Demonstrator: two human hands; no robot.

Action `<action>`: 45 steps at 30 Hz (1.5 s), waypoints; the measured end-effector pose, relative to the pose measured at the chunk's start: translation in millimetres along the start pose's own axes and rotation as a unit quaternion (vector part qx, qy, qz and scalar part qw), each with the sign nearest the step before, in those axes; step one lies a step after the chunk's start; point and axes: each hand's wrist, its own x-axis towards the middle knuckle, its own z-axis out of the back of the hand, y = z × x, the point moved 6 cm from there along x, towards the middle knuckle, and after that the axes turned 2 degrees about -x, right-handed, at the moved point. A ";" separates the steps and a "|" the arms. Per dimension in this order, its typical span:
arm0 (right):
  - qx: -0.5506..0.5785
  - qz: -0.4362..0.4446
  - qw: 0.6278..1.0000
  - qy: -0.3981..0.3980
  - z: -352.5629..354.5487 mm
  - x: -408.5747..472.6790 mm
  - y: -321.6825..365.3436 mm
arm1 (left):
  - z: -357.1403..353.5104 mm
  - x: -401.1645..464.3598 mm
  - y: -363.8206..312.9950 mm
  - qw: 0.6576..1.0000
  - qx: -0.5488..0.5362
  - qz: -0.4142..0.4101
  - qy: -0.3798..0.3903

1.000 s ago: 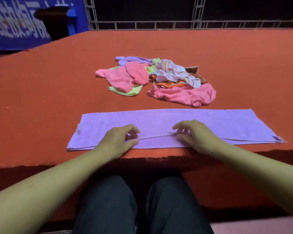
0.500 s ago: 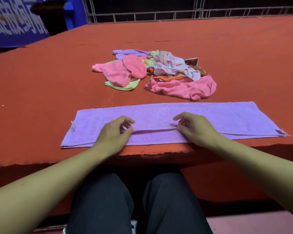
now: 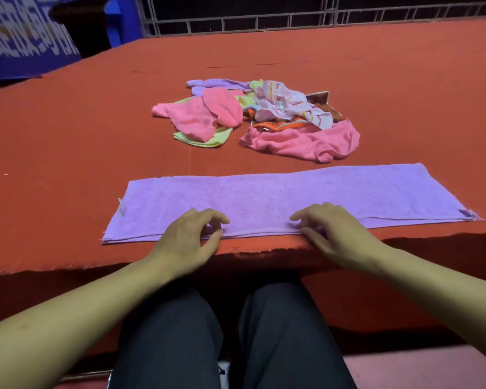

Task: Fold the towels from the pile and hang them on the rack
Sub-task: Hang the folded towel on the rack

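Head view: both hands pinch towel (image 3: 278, 195) edge

Dim indoor light; background dark, blue banner (image 3: 26, 37) blurred; wide-angle bending at edges.

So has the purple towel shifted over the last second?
Yes, slightly: the purple towel has slid toward the near edge of the table, widening its gap from the towel pile.

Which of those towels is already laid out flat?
The long purple towel under both hands, folded lengthwise at the table's near edge. The pink, green and patterned ones lie crumpled in the pile behind it.
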 end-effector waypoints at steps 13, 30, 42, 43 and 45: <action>0.045 -0.074 0.993 -0.076 29.9 -13.8 -26.6 | -29.3 43.4 -57.5 0.998 0.004 -0.058 -0.014; -0.019 -0.195 0.978 -0.072 97.0 -73.0 -141.8 | -150.9 119.1 -156.3 0.993 -0.043 -0.026 0.103; 0.028 -0.216 0.970 -0.109 99.1 -72.1 -145.8 | -151.2 121.0 -161.4 0.993 -0.075 0.030 0.089; 0.034 -0.220 0.968 -0.116 100.8 -71.7 -146.1 | -149.8 121.1 -162.9 0.993 -0.078 0.029 0.087; 0.037 -0.217 0.968 -0.119 104.3 -70.6 -145.3 | -149.4 120.4 -165.6 0.992 -0.081 0.026 0.091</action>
